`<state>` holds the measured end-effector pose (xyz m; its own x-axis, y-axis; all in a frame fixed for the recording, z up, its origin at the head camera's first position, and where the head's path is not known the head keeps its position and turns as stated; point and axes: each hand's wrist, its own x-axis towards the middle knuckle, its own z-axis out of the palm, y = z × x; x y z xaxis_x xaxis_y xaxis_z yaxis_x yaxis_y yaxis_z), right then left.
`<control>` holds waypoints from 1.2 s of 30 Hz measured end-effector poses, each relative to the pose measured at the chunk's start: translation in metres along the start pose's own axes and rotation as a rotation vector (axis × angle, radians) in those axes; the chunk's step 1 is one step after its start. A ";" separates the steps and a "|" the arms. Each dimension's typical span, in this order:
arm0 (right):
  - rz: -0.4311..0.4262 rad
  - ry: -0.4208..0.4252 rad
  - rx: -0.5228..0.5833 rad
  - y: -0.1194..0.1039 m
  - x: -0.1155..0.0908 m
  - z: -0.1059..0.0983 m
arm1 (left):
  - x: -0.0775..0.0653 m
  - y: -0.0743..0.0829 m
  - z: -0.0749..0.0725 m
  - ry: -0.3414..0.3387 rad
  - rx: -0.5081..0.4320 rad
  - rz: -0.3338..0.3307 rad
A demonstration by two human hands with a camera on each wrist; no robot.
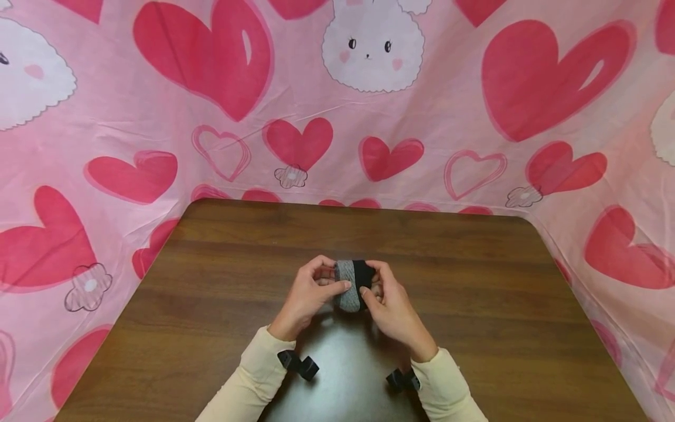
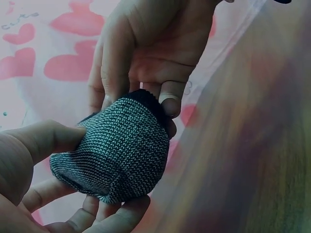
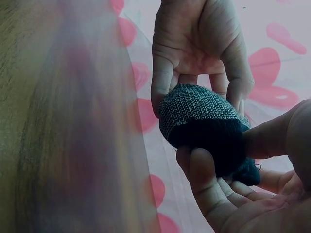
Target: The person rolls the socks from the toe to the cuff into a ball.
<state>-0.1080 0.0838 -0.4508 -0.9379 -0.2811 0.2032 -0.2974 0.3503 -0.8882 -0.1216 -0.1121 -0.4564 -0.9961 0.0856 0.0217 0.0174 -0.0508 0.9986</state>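
Note:
A rolled-up sock (image 1: 349,300), grey knit on one side and black on the other, is held up between both hands over the table. My left hand (image 1: 310,292) grips the grey end, thumb on the near face and fingers behind and below. From the other side my right hand (image 1: 391,308) pinches the black part between thumb and fingers. In the left wrist view the grey knit of the sock (image 2: 121,150) bulges out rounded. The right wrist view shows the black section of the sock (image 3: 209,141) with a loose flap beside the right fingers.
The brown wooden table (image 1: 211,305) stretches out on all sides beneath the hands. A pink cloth (image 1: 337,105) with hearts and animal faces hangs behind the table and along its left and right edges. Small black devices (image 1: 299,364) are strapped at both wrists, over cream sleeves.

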 end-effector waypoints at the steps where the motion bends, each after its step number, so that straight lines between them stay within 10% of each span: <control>1: 0.005 0.000 -0.001 0.000 0.000 0.000 | 0.000 0.000 0.000 -0.002 0.003 -0.002; 36: 0.069 -0.010 -0.071 0.004 0.002 0.008 | 0.000 -0.008 -0.001 -0.024 0.012 -0.064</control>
<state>-0.1101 0.0776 -0.4568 -0.9549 -0.2628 0.1384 -0.2446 0.4315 -0.8683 -0.1217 -0.1132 -0.4640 -0.9928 0.1126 -0.0413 -0.0452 -0.0325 0.9985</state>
